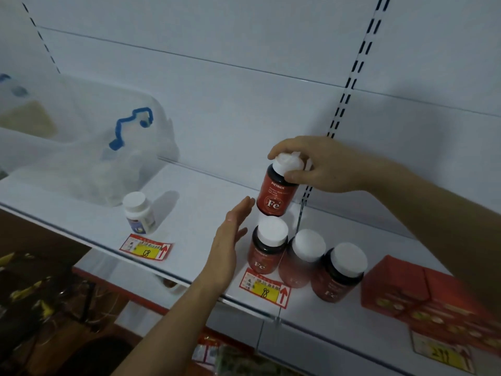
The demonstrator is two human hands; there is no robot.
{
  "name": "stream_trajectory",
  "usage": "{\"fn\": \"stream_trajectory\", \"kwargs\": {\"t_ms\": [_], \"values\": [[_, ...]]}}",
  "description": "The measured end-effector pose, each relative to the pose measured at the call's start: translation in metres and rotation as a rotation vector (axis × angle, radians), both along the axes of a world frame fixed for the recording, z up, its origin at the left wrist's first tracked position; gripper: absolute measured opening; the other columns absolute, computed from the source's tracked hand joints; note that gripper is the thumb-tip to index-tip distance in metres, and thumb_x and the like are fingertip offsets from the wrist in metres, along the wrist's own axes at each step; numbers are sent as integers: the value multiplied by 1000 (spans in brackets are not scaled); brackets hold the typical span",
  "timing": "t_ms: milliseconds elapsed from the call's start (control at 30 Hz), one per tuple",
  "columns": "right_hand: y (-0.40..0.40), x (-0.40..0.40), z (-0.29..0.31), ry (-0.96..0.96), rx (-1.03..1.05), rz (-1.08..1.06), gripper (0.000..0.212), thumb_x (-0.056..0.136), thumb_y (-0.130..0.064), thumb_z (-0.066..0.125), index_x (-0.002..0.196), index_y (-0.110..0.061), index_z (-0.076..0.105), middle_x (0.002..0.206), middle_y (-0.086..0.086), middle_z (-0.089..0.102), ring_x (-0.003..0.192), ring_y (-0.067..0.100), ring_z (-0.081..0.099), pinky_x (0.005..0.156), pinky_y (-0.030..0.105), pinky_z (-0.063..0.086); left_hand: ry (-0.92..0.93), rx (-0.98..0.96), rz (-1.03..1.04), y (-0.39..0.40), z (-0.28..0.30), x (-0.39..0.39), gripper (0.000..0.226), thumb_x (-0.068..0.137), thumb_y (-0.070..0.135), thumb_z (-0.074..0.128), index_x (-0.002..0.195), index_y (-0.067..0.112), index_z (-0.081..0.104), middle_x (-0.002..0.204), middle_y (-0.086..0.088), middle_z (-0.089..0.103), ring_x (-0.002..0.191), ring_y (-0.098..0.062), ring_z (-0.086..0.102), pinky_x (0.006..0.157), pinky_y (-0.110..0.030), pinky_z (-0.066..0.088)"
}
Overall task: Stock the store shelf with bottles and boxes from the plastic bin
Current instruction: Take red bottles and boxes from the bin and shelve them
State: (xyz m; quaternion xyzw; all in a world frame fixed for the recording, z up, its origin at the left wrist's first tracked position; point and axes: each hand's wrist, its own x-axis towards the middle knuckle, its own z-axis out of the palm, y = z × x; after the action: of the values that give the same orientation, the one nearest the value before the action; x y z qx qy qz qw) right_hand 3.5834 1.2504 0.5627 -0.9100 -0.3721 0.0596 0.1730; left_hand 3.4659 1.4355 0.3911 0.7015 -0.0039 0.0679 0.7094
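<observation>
A: What is the right hand [320, 165] doing?

B: It grips a red bottle [275, 192] by its white cap, fingers curled round the top. The bottle hangs tilted above the shelf [195, 202], just behind a row of three more red bottles [306, 260] with white caps.

A: Is it touching the front one?

B: Its base sits very close over the leftmost cap; I cannot tell whether they touch.

A: And the left hand [230, 240]?

B: Flat and wide, fingers straight, holding nothing, just left of the row and the lifted bottle.

A: Where is the bin?

B: The clear plastic bin [89, 158] with a blue latch stands at the left end of the same shelf, against the back panel. What lies inside is blurred, possibly pale bottles.

A: Anything else there?

B: A small white bottle [139, 213] stands alone near the bin. A red box [423, 291] lies to the right of the row. Three price tags [264, 289] hang on the shelf's front edge.
</observation>
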Motion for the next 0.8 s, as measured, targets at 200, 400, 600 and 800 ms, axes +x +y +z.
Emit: {"fn": "stream_trajectory", "kwargs": {"t_ms": [200, 400, 600, 800], "values": [[14, -3, 2, -15, -13, 33, 43, 92, -23, 70, 132, -34, 59, 126, -12, 59, 97, -7, 50, 79, 11, 34, -31, 29, -25, 10, -6, 3, 80, 88, 84, 20, 152, 39, 39, 155, 24, 42, 145, -1, 37, 116, -34, 32], [50, -14, -10, -16, -113, 163, 45, 92, -28, 70, 133, -34, 55, 125, -3, 58, 111, 16, 52, 96, 36, 46, -90, 108, 61, 37, -6, -5, 59, 97, 50, 43, 151, 25, 44, 148, 16, 52, 138, -4, 47, 116, -38, 41], [76, -34, -30, -1, -240, 230, 45, 92, -33, 69, 134, -35, 54, 127, -6, 58, 115, 17, 53, 99, 42, 47, -93, 257, -55, 60, -14, -11, 73, 84, 13, 82, 145, 28, 46, 137, 16, 60, 130, -12, 56, 106, -31, 49], [81, -44, -39, 13, -243, 222, 41, 89, -38, 71, 127, -35, 58, 116, -7, 62, 104, 15, 56, 91, 41, 52, -45, 300, -72, 64, -20, -11, 80, 75, 8, 87, 139, 35, 47, 126, 28, 60, 121, -2, 59, 93, -16, 52]]}}
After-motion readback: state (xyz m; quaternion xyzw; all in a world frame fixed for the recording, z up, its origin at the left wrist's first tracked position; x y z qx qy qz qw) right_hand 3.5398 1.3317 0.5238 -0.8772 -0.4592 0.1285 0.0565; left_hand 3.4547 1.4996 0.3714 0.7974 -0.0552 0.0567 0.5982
